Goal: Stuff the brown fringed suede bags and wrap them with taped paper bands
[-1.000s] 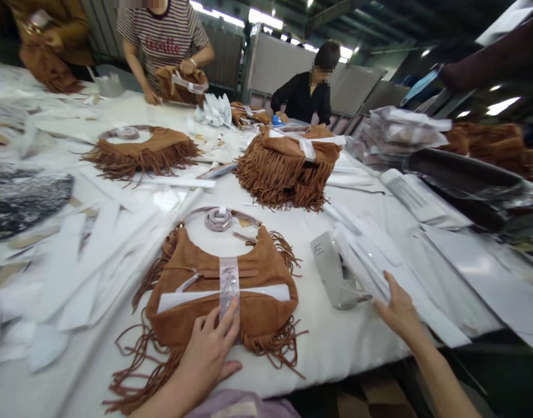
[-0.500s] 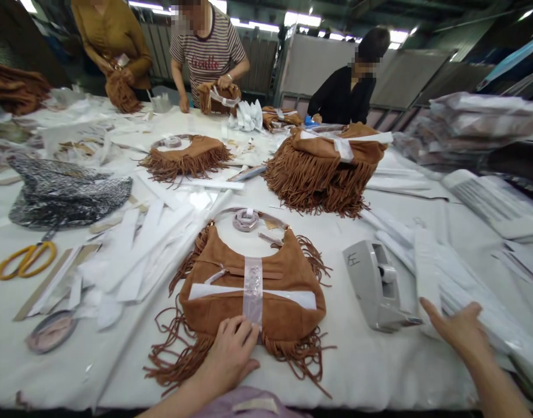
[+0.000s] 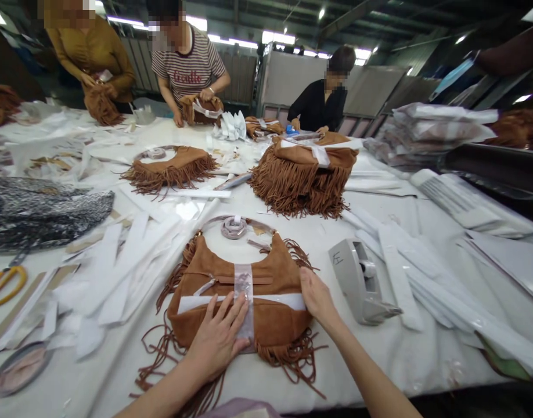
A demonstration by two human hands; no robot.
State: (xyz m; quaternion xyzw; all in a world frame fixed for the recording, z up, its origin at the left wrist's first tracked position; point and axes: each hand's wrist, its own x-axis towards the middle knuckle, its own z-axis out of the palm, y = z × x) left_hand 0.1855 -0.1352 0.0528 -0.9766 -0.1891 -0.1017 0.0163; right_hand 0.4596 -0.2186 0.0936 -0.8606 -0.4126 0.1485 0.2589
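Observation:
A brown suede shoulder bag (image 3: 275, 325) with long fringe lies on the white table in front of me. A clear wrap band (image 3: 244, 278) crosses its middle, over a white paper strip (image 3: 279, 302). My left hand (image 3: 218, 334) rests flat on the bag's lower front, fingers spread, with its fingertips at the band. My right hand (image 3: 316, 296) is against the bag's right side, fingers stretched upward; its thumb is not clearly visible. A coiled strap (image 3: 234, 227) sits inside the handle's loop. Right of the bag stands a grey tape dispenser (image 3: 357, 284).
White paper strips (image 3: 131, 278) lie scattered on the left, near yellow-handled scissors (image 3: 7, 284) and a tape roll (image 3: 20, 368). Fringed bags (image 3: 305, 180) are stacked behind, another bag (image 3: 175, 165) to their left. Plastic-wrapped packs (image 3: 436, 128) pile at right. Several people work across the table.
My right hand has moved left from the white strips beside the dispenser to the bag's right side. My left hand has slid up the bag's front, fingers spreading. The view has shifted right.

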